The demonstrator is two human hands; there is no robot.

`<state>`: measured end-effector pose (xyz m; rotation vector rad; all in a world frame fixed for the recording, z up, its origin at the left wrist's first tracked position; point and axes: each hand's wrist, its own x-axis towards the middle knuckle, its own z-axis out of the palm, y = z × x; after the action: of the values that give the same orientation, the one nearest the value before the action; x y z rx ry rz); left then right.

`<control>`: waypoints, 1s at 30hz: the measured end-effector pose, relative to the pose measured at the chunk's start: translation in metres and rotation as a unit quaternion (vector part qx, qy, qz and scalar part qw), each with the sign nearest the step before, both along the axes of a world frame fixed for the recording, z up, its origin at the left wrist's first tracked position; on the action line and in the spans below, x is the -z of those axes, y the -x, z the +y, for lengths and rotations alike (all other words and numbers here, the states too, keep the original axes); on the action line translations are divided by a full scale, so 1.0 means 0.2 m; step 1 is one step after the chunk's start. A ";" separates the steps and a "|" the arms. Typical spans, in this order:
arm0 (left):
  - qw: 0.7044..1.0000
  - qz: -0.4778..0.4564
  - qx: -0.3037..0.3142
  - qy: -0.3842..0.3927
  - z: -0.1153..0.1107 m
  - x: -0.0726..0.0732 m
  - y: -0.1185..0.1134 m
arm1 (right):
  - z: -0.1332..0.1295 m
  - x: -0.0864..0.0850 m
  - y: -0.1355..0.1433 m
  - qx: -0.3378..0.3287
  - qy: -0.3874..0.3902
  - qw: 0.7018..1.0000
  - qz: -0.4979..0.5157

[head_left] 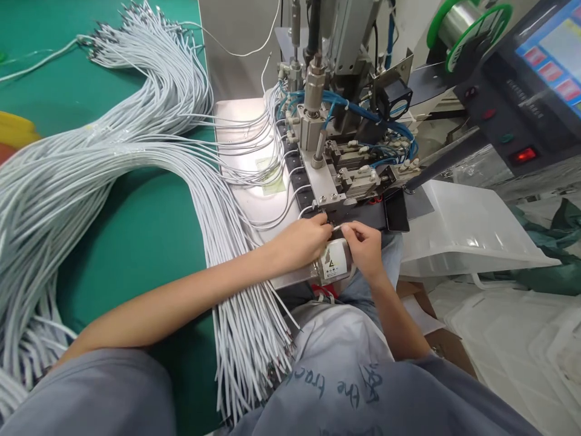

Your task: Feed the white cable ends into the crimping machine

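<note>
At the front edge of the soldering machine [313, 136], my left hand [305, 241] is closed with its fingertips pinched. My right hand [365, 247] faces it, thumb and finger pressed on the end of a white cable [336, 228]. That short length of cable bridges the small gap between both hands; the part inside the left fingers is hidden. Several white cables [290, 203] run into the machine's black fixture just beyond my left hand. Under the hands sits a small clear-wrapped packet with a white label [334, 260].
A thick bundle of white cables [149, 142] spreads over the green table mat [154, 236], some hanging by my lap. On the right are a control panel [526, 97] with a lit red switch, a solder wire spool [467, 27] and a white plastic bin [476, 224].
</note>
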<state>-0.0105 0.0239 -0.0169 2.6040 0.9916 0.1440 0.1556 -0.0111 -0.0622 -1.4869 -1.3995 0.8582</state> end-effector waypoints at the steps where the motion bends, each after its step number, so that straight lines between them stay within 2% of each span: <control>1: 0.999 0.037 -0.008 -0.010 0.01 0.00 0.00 | 0.02 0.02 -0.01 -0.005 0.019 1.000 0.009; 4: 0.995 0.095 -0.004 -0.019 0.02 0.01 0.01 | 0.08 0.07 -0.03 -0.022 0.068 0.996 0.049; 8: 0.993 0.115 0.003 -0.020 0.02 0.03 0.01 | 0.11 0.09 -0.03 -0.027 0.091 0.992 0.086; 18: 0.991 0.121 0.042 -0.044 0.03 0.02 0.01 | 0.14 0.08 -0.02 -0.040 0.114 0.987 0.109; 24: 0.990 0.122 0.052 -0.050 0.04 0.02 0.01 | 0.14 0.10 -0.03 -0.072 0.135 0.982 0.112; 30: 0.990 0.115 0.061 -0.047 0.05 0.03 0.02 | 0.15 0.11 -0.04 -0.114 0.116 0.981 0.107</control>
<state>-0.0138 0.0337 -0.0234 2.8076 0.9136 -0.1468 0.1640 0.0185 -0.0841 -1.3705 -1.3613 1.3232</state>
